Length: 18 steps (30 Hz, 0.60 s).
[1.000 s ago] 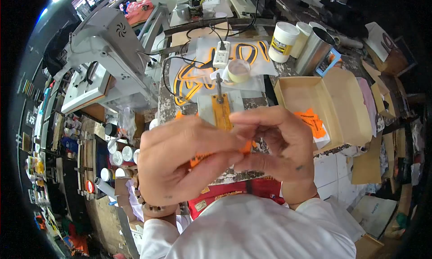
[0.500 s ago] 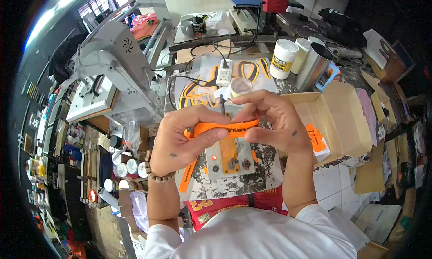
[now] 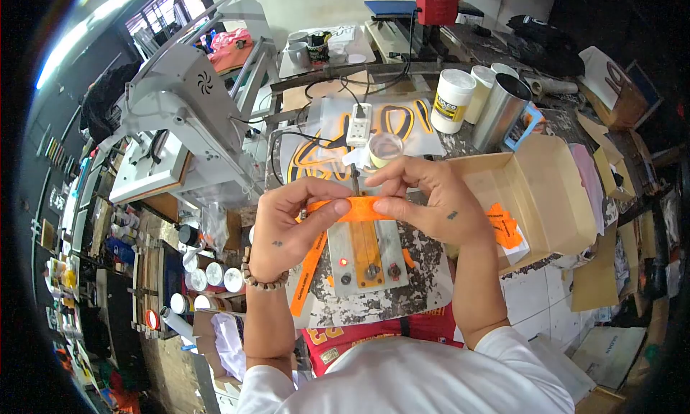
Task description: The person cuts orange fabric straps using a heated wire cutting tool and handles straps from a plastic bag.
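Observation:
Both my hands grip one bright orange strip [image 3: 361, 208], held level just above a small metal device. My left hand [image 3: 287, 223] pinches its left part between thumb and fingers; a beaded bracelet circles that wrist. At the strip's right end, my right hand [image 3: 424, 198] presses with thumb and fingers. Beneath is the grey device [image 3: 388, 252], with an amber plate [image 3: 366, 249] down its middle and a lit red light. A long orange printed band [image 3: 309, 281] lies slanting beside the device's left edge.
An open cardboard box [image 3: 553, 191] on the right holds orange pieces [image 3: 505, 227]. Behind stand a power strip [image 3: 359, 125], a small clear tub [image 3: 386, 148], a white tub [image 3: 454, 101] and a steel tumbler [image 3: 501, 108]. A heat press [image 3: 180, 98] stands at left; cables cross behind.
The orange strip has turned from a folded, edge-on view to its flat face towards me. Both thumbs now lie along its front, with the hands slightly closer together.

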Each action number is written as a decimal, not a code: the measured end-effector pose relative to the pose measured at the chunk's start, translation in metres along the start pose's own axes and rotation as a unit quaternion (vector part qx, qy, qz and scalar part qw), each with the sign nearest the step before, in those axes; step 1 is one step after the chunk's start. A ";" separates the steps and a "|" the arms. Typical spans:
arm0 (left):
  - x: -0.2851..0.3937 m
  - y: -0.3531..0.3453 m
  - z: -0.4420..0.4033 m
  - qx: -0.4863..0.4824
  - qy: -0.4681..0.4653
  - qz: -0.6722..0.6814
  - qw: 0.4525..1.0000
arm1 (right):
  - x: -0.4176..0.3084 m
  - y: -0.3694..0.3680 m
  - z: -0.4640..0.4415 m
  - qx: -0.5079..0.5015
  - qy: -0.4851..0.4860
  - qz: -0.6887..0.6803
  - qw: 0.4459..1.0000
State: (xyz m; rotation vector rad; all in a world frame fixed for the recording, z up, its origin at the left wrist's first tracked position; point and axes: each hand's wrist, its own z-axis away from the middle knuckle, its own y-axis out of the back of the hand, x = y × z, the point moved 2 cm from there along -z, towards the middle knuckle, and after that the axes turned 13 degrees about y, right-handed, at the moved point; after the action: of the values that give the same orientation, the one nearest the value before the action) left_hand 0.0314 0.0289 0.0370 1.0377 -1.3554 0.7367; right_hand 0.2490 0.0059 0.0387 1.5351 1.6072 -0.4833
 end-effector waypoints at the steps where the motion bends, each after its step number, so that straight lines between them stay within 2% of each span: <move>1: -0.001 0.000 0.000 0.000 -0.001 -0.001 1.000 | 0.002 -0.001 0.000 -0.002 -0.016 -0.030 0.999; 2: -0.002 -0.001 0.000 0.002 0.008 0.013 1.000 | 0.003 -0.001 0.000 -0.002 -0.014 -0.029 0.999; 4: -0.002 0.000 0.000 0.005 0.017 0.026 1.000 | 0.005 -0.003 0.002 0.019 -0.076 -0.096 0.992; 7: -0.003 0.001 0.001 0.006 0.039 0.046 0.998 | 0.008 -0.002 0.003 0.038 -0.044 -0.059 0.997; 14: -0.010 0.001 0.000 0.012 0.041 0.053 0.998 | 0.009 -0.006 0.004 0.018 -0.063 -0.066 0.996; 18: -0.013 -0.001 -0.001 0.020 0.036 0.060 0.997 | 0.016 -0.010 0.004 0.046 -0.077 -0.082 0.993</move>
State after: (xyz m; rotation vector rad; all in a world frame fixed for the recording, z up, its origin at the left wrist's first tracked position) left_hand 0.0316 0.0312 0.0244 0.9575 -1.3535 0.8857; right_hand 0.2419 0.0108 0.0213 1.4013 1.6163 -0.7569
